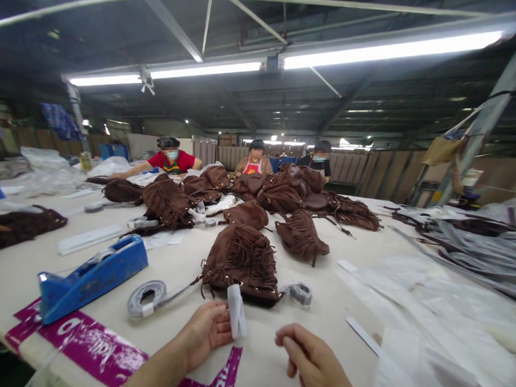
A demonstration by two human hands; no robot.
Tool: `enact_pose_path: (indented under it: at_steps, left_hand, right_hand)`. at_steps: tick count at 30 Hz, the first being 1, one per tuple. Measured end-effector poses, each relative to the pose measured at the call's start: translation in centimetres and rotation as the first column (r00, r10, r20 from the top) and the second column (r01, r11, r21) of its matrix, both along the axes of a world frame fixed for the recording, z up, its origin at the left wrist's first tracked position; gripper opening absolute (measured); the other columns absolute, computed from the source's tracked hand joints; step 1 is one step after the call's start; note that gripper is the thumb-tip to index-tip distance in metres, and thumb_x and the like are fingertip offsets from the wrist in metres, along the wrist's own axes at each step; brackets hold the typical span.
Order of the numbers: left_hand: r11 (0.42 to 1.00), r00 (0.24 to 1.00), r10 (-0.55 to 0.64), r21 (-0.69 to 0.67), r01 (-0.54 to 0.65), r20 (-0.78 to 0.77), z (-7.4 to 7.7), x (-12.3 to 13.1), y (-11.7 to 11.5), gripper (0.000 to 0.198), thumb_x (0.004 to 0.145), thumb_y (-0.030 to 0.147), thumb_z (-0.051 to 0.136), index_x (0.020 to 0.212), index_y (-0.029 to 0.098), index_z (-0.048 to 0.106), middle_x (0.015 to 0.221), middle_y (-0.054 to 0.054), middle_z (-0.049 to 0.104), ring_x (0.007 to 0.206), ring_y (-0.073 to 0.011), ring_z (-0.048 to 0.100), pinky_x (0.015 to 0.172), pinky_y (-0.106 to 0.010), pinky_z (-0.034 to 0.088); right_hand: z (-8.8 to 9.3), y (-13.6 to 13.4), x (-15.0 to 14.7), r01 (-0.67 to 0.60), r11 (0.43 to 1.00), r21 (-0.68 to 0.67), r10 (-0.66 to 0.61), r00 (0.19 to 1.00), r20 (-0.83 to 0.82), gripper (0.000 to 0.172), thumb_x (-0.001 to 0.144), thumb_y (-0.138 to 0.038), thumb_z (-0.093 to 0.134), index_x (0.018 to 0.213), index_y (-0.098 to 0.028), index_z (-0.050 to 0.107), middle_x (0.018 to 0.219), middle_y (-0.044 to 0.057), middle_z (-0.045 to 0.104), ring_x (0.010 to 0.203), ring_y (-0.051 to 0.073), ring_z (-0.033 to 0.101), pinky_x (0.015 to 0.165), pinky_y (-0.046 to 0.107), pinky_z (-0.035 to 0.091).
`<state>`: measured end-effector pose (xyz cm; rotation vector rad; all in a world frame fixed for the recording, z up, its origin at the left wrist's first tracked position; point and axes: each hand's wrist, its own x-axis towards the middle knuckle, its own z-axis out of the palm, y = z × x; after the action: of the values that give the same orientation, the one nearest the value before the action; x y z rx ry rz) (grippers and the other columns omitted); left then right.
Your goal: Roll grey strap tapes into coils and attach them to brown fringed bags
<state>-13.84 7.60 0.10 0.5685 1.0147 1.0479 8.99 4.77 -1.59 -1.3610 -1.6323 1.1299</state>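
Observation:
My left hand [210,328] is palm-up, its thumb and fingertips loosely closed on a white wrapped strip [236,313] that stands against the front of a brown fringed bag [244,260]. To its right, my right hand [313,357] hovers over the table with thumb and forefinger pinched and the other fingers curled. What it holds, if anything, is hidden. A coiled grey strap [146,298] in clear wrap leads to the bag's left side, and a smaller wrapped coil [300,294] lies at its right.
A blue tape dispenser [93,278] stands at left on purple printed plastic [96,346]. More brown bags [302,235] pile up farther back. White sheets [429,306] and grey straps [478,252] cover the right side. Several co-workers [171,158] sit across the table [180,277].

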Motion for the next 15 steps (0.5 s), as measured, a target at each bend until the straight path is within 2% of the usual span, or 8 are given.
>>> enact_pose_path:
  at_steps: [2,6,10,15]
  left_hand:
    - [1.0,1.0,0.011,0.004,-0.011,0.009,-0.1,0.5,0.0,0.008,0.081,0.017,0.06,0.083,0.014,0.054,0.071,-0.007,0.066,0.06,-0.0159,0.064,0.061,-0.028,0.053]
    - [0.999,0.999,-0.031,0.037,0.031,0.016,-0.4,0.8,-0.1,0.013,0.084,0.02,0.062,0.091,0.009,0.059,0.079,-0.011,0.069,0.065,-0.0165,0.066,0.062,-0.026,0.054]
    - [0.999,1.0,-0.001,0.04,0.0,0.026,-0.9,0.5,-0.1,0.015,0.087,0.02,0.058,0.096,0.008,0.061,0.076,-0.01,0.069,0.064,-0.0165,0.066,0.062,-0.027,0.055]
    - [0.999,1.0,0.011,0.04,-0.012,0.023,-1.4,0.7,0.0,0.012,0.089,0.019,0.055,0.093,0.009,0.061,0.071,-0.009,0.068,0.06,-0.0156,0.064,0.057,-0.026,0.055]
  right_hand:
    - [0.8,2.2,-2.8,0.035,0.998,-0.049,-0.04,0.993,-0.108,0.031,0.075,-0.045,0.053,0.087,-0.018,0.063,0.056,-0.003,0.054,0.043,0.011,0.047,0.036,0.019,0.032]
    - [1.1,4.9,-6.8,0.024,0.993,-0.113,-0.046,0.979,-0.198,0.029,0.066,-0.039,0.059,0.082,-0.015,0.062,0.06,-0.002,0.055,0.046,0.012,0.048,0.036,0.02,0.028]
    - [0.6,5.6,-8.3,-0.019,0.994,-0.107,-0.005,0.976,-0.218,0.025,0.065,-0.039,0.058,0.072,-0.016,0.061,0.051,-0.005,0.049,0.046,0.01,0.042,0.042,0.022,0.03]
    - [0.1,5.5,-9.0,-0.003,0.999,-0.04,-0.004,0.985,-0.174,0.022,0.066,-0.039,0.057,0.066,-0.017,0.057,0.056,-0.003,0.052,0.052,0.013,0.047,0.051,0.025,0.038]
